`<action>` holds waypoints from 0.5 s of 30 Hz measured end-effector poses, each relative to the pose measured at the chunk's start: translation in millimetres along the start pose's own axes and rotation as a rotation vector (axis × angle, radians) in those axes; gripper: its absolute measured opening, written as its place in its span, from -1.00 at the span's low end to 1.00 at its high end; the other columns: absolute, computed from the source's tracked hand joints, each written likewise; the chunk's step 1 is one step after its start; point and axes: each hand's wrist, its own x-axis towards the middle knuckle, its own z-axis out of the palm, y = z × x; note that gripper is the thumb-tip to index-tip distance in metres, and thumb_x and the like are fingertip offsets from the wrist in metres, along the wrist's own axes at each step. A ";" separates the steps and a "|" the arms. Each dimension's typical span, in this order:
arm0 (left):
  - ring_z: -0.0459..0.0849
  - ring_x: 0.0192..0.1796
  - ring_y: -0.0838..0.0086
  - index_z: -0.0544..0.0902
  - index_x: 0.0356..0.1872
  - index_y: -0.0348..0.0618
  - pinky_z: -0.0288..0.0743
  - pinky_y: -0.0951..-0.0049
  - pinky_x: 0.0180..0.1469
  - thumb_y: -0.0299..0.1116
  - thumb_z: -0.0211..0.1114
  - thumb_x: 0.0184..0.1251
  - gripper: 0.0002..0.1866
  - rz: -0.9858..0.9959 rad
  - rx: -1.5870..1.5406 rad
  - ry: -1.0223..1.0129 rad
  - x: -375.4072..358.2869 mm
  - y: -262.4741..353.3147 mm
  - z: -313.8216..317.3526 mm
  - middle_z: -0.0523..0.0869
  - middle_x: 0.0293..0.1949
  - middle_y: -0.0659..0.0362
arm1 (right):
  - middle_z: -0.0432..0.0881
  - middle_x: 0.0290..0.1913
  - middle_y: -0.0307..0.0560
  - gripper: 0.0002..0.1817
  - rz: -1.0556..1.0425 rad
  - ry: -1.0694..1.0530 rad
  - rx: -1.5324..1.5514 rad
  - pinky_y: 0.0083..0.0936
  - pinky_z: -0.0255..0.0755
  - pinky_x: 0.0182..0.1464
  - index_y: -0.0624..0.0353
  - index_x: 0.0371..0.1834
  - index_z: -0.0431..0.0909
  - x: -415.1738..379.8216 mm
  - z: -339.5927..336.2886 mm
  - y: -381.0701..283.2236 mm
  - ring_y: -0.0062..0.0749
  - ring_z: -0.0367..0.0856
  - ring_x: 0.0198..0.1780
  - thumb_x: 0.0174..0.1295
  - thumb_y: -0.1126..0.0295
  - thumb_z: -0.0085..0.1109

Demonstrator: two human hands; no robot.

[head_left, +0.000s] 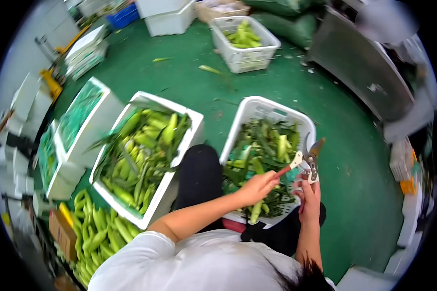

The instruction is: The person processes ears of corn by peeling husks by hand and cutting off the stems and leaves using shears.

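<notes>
Your left hand [257, 188] is clamped on one red handle of the pruning shears [312, 162], and your right hand [310, 195] is closed around the other handle. The shears sit just ahead of and between your hands, their blades spread and pointing away from you.

With the handles held this wide, the risk as I judge it is a slip: if either palm loses its grip, the blades could swing or snap together, and a finger near the pivot might be pinched. Dropped, the shears would probably land in the leaves below and be awkward to spot. Your right knee is close beside your right hand, so a sideways slip could also reach your leg.

Beneath your hands stands a white plastic basket [273, 105] holding loose green husks and leaves, with a few paler pieces among them. Left of your left hand, past your other knee, a white foam box [197, 134] is heaped with green corn ears [145, 140] and long leaves. Well ahead of both hands, another white basket [252, 61] holds more pale green ears.
</notes>
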 end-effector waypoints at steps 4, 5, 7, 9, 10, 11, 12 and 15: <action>0.61 -0.30 -0.04 0.49 -0.02 -0.20 0.44 0.13 -0.23 -0.21 0.06 0.56 -0.74 -0.131 0.016 0.277 -45.9 -19.4 5.5 0.60 -0.39 -0.08 | 0.48 0.26 0.07 -0.37 0.049 -0.208 -0.075 -0.38 0.28 0.32 0.34 0.44 0.24 16.9 45.2 24.8 -0.29 0.45 0.27 0.45 0.17 0.10; 0.62 -0.23 -0.12 0.48 0.03 -0.21 0.47 0.09 -0.18 -0.21 0.06 0.57 -0.72 -0.234 0.043 0.262 -65.5 -20.5 -1.2 0.63 -0.33 -0.13 | 0.43 0.35 0.15 -0.34 0.243 -0.433 0.325 -0.30 0.20 0.42 0.36 0.46 0.21 10.0 65.1 32.2 -0.17 0.40 0.38 0.47 0.10 0.04; 0.64 -0.10 -0.16 0.47 0.13 -0.20 0.50 0.08 -0.08 -0.21 0.04 0.57 -0.69 -0.122 0.024 0.325 -91.5 -26.8 -10.9 0.66 -0.19 -0.20 | 0.32 0.44 0.28 -0.25 0.243 -0.566 0.450 -0.19 0.01 0.56 0.39 0.49 0.13 -10.4 101.7 38.7 0.06 0.26 0.50 0.38 0.13 0.10; 0.64 -0.06 -0.15 0.47 0.16 -0.16 0.52 0.07 -0.04 -0.18 0.03 0.57 -0.67 -0.185 0.079 0.217 -110.2 -33.1 -21.7 0.65 -0.11 -0.23 | 0.35 0.42 0.17 -0.29 0.335 -0.586 0.293 -0.13 0.05 0.53 0.32 0.47 0.19 -12.5 106.0 47.5 0.04 0.26 0.49 0.33 0.22 0.14; 0.65 -0.11 -0.12 0.49 0.13 -0.12 0.54 0.08 -0.06 -0.19 0.05 0.56 -0.70 -0.212 0.260 -0.016 -113.6 -18.8 -43.5 0.66 -0.12 -0.21 | 0.47 0.29 0.12 -0.39 0.404 -0.547 0.323 -0.09 0.16 0.46 0.29 0.33 0.34 -11.8 104.2 52.9 0.04 0.39 0.39 0.24 0.31 0.24; 0.67 -0.15 -0.10 0.50 0.10 -0.08 0.55 0.08 -0.07 -0.20 0.07 0.54 -0.73 -0.234 0.437 -0.258 -115.3 -6.1 -73.1 0.67 -0.13 -0.20 | 0.57 0.10 0.05 -0.51 0.455 -0.510 0.285 -0.07 0.34 0.34 0.27 0.19 0.42 -11.6 103.3 55.2 -0.02 0.54 0.22 0.22 0.32 0.28; 0.66 -0.13 -0.12 0.51 0.08 -0.11 0.54 0.06 -0.06 -0.18 0.08 0.52 -0.71 -0.235 0.378 -0.249 -115.2 -7.4 -114.0 0.67 -0.13 -0.21 | 0.58 0.04 0.04 -0.52 0.479 -0.486 0.242 -0.07 0.39 0.28 0.27 0.17 0.43 -18.3 90.9 59.6 -0.04 0.57 0.16 0.23 0.32 0.28; 0.65 -0.08 -0.17 0.53 0.03 -0.18 0.51 -0.02 -0.04 -0.13 0.12 0.45 -0.65 -0.242 0.600 0.976 -86.9 -93.9 -285.9 0.68 -0.12 -0.23 | 0.59 -0.01 0.06 -0.51 0.537 -0.424 0.265 -0.12 0.46 0.23 0.31 0.21 0.41 -45.4 64.9 60.0 -0.09 0.62 0.08 0.26 0.33 0.24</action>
